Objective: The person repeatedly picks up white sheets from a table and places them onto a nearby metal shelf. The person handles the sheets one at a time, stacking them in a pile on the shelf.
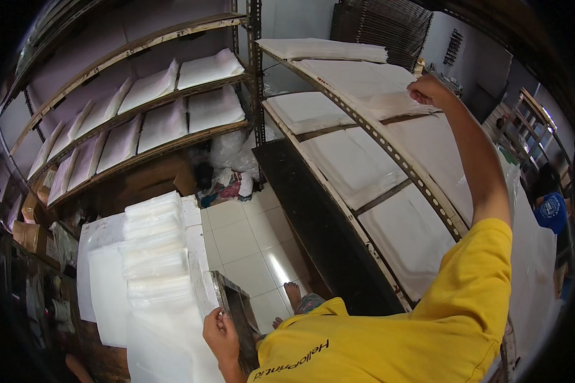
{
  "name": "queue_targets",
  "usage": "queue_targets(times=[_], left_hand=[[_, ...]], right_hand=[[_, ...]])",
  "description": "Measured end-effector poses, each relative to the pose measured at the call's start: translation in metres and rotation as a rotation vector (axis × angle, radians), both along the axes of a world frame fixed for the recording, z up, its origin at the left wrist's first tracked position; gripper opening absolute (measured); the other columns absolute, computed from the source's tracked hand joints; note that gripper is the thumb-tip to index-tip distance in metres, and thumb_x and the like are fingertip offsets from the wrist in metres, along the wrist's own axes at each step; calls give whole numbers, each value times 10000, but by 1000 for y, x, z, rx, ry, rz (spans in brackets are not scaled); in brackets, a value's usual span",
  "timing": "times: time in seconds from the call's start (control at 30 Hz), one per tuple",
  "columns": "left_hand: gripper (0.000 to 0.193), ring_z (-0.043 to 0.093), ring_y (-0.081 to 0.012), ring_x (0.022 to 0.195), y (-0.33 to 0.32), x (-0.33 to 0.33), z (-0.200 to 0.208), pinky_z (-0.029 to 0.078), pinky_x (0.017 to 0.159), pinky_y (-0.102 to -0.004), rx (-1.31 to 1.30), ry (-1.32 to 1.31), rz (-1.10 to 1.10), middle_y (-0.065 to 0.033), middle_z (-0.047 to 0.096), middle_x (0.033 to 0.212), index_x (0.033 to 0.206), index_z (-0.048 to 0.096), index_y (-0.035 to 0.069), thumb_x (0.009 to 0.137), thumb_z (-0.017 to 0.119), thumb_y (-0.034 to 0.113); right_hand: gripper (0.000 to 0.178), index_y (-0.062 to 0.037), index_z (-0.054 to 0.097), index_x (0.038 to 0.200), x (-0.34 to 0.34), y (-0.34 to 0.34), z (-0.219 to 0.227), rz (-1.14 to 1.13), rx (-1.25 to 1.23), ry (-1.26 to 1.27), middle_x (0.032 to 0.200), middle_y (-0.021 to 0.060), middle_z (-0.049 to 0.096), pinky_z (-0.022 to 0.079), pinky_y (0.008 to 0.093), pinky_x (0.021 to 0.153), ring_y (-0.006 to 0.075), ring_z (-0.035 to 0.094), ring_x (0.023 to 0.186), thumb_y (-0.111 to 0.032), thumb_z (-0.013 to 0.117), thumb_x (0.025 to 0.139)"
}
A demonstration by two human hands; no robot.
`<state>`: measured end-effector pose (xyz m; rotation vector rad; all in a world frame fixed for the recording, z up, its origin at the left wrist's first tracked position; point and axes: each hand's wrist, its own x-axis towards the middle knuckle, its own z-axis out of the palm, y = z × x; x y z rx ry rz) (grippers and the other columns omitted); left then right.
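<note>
My right hand (429, 91) reaches out to the upper level of the rack at the right. Its fingers are closed at the near corner of a stack of thin white sheets (361, 82), apparently pinching the edge. Low in the view, my left hand (222, 335) is held with fingers curled together, beside a dark open frame (236, 309). Whatever those fingers hold, if anything, is too small to make out. Just left of it, clear-wrapped white bundles (156, 255) overlap in a row on a low table, with a larger white sheet (166, 338) at the near end.
A perforated metal rail (396, 150) edges the right rack, above more white stacks (354, 163). Beside it runs a long black panel (322, 233). Shelves (140, 121) at the far left bear several white stacks. Clear plastic bags (230, 150) lie on the tiled floor (236, 236).
</note>
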<state>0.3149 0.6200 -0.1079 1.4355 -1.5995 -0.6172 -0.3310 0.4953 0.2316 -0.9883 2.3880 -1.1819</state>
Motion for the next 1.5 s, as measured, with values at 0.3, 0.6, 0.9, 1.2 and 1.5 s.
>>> queue_targets(times=[0.3,0.6,0.9,1.2,1.5], left_hand=[[191,504,-189,582,0,0,7,419,548,-319,1,16,41,-112,551,734,1021,634,-81,854,622,10],[214,632,-284,693,17,14,28,510,633,-342,17,-8,138,-164,630,853,1054,652,-17,855,645,61],[194,631,-317,702,53,26,21,530,643,-404,29,-52,389,-118,606,866,1017,633,40,880,641,178],[386,633,-342,935,18,97,-23,529,790,-445,340,-307,775,-180,612,1006,1099,600,-14,870,645,294],[282,641,-446,852,-14,148,-104,503,803,-535,402,-385,767,-270,657,887,987,606,-34,781,583,156]], right_hand=[[268,-5,631,781,-20,-13,3,2,236,402,644,77,608,462,317,455,166,581,515,-259,650,864],[329,16,616,1055,124,-79,55,702,-225,918,972,87,628,454,305,805,179,581,900,-302,574,983],[246,10,574,1081,419,-2,6,1358,-130,1156,641,98,482,350,341,543,206,445,563,-75,658,866],[310,-20,593,1062,484,17,-24,1793,-150,905,628,113,538,400,364,505,278,540,513,-106,739,803],[311,-49,592,1100,511,-15,-90,1931,163,884,815,170,683,528,443,678,355,674,757,-291,641,911]])
